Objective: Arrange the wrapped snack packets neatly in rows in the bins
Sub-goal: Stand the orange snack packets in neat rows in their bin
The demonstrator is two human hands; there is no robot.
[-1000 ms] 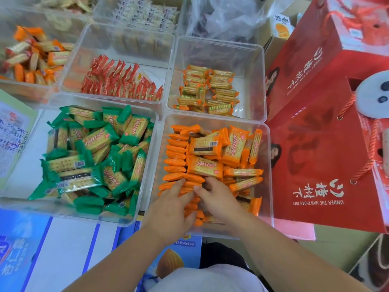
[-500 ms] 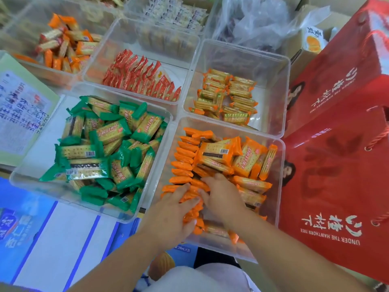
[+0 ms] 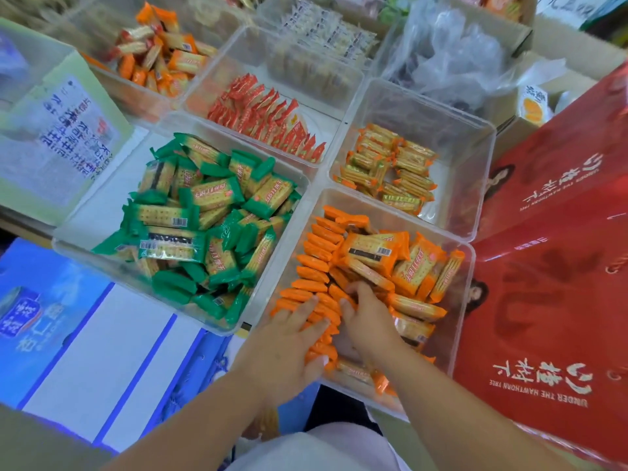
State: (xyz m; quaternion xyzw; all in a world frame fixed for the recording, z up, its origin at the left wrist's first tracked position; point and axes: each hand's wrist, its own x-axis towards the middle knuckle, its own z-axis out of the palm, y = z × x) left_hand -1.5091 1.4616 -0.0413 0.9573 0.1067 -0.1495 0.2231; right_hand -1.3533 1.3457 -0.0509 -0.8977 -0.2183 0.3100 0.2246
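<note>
Both hands are inside the near right clear bin [image 3: 467,277]. A row of orange packets [image 3: 314,263] stands on edge along its left side. My left hand [image 3: 289,348] lies flat against the near end of that row, fingers spread. My right hand [image 3: 368,321] presses on the packets just right of the row, fingers curled down among them; whether it grips one is hidden. Loose orange packets [image 3: 407,263] lie jumbled in the bin's right half. The bin to the left [image 3: 102,215] holds a loose heap of green packets [image 3: 210,219].
Behind stand bins with red packets [image 3: 268,117], small gold packets [image 3: 390,168] and mixed orange packets [image 3: 159,52]. Red gift bags [image 3: 550,300] crowd the right side. A pale green box [image 3: 57,137] sits left, blue cartons [image 3: 51,314] near left, a plastic bag [image 3: 448,59] at the back.
The view has tilted and shifted left. Both hands have stayed in the orange bin, sliding a little along the standing row and pressing its near end together.
</note>
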